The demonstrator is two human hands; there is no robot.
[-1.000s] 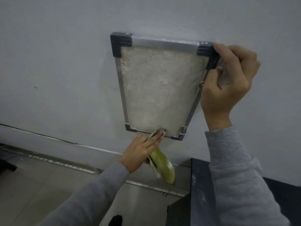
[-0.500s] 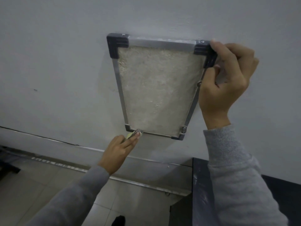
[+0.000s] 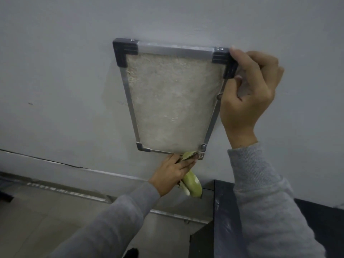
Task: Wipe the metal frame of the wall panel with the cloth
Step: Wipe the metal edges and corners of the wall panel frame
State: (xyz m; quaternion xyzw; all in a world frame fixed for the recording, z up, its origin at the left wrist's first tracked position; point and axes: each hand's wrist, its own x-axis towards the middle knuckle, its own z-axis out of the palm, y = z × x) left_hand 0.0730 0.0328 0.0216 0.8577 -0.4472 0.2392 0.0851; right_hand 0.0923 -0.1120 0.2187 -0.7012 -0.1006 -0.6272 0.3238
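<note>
A wall panel with a rough whitish face hangs on the grey wall, edged by a thin metal frame [image 3: 128, 107] with dark corner pieces. My right hand [image 3: 245, 94] grips the frame's top right corner, thumb on the right rail. My left hand [image 3: 173, 172] holds a yellow-green cloth [image 3: 191, 183] and presses its upper end against the bottom rail, close to the bottom right corner. The rest of the cloth hangs below my palm.
A dark cabinet or counter edge [image 3: 223, 211] stands at the lower right, close under my right forearm. A metal strip [image 3: 93, 196] runs along the foot of the wall above a tiled floor [image 3: 37, 220].
My left hand has slid the cloth along the bottom rail, from near the bottom left corner to the bottom right corner. My right hand has kept its grip on the top right corner.
</note>
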